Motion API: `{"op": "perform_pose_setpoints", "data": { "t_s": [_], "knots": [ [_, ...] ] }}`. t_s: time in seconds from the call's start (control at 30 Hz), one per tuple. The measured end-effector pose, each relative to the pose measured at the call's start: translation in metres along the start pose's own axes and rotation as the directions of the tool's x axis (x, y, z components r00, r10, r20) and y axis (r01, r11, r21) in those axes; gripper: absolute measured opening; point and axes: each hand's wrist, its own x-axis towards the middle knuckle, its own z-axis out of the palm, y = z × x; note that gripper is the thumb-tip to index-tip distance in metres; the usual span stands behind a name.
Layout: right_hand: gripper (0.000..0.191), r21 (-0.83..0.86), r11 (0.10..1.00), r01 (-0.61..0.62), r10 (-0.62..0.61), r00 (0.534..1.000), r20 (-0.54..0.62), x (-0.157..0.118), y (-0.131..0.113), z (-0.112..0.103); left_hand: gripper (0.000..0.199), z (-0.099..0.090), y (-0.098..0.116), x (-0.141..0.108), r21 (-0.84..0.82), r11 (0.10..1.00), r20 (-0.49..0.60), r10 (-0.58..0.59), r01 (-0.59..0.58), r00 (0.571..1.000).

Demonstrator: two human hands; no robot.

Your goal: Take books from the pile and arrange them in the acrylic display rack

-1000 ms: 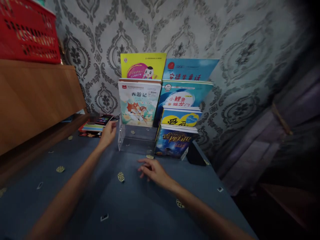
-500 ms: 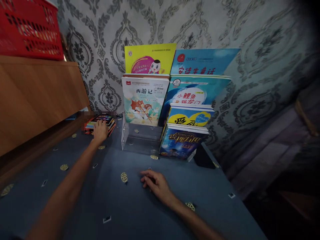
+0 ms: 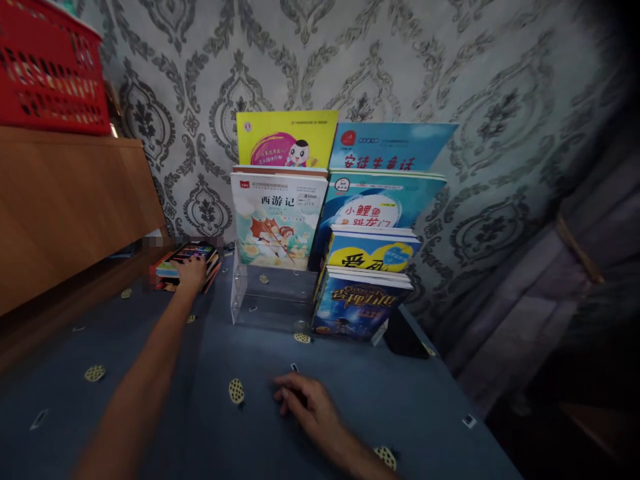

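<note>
"Multicoloured pile of small paper books (image 3: 185, 253): where is it?"

"One pile, on the dark-blue patterned tablecloth (image 3: 200, 407), left of the clear acrylic rack (image 3: 239, 293) and near one brown wooden cabinet (image 3: 80, 213). I can't count its books."

"And the two bare hands?"

"Left hand (image 3: 193, 272) lies on the pile, fingers draped over the top; whether they pinch a book, I cannot tell. Right hand (image 3: 310, 407) is low over the cloth, fingers loosely bent and slightly spread."

"How many covers show in the rack?"

"Six: yellow, white, sky-blue, teal, blue-and-yellow, dark blue."
</note>
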Motion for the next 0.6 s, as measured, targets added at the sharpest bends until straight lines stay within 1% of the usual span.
{"op": "perform_pose_setpoints", "data": {
  "t_s": [0.17, 0.3, 0.47, 0.6],
  "knots": [
    [0.045, -0.011, 1.000, -0.025, 0.025, 1.000, 0.008, -0.001, -0.009, -0.002, 0.038, -0.013, -0.008, 0.003, 0.038, 0.998, 0.078, 0.046, -0.049, 0.996],
    [0.045, -0.024, 1.000, -0.020, 0.020, 1.000, 0.010, 0.000, -0.009, -0.002, 0.040, -0.028, -0.018, -0.006, 0.063, 0.994, 0.098, 0.085, -0.091, 0.992],
    [0.041, -0.012, 1.000, -0.011, 0.011, 1.000, 0.009, 0.002, -0.008, 0.000, 0.035, -0.042, -0.025, -0.030, 0.108, 0.985, 0.109, 0.125, -0.137, 0.986],
    [0.038, -0.005, 1.000, -0.016, 0.017, 1.000, 0.017, 0.002, -0.010, 0.000, 0.033, -0.046, -0.015, -0.059, 0.121, 0.973, 0.132, 0.182, -0.198, 0.974]
  ]
}}
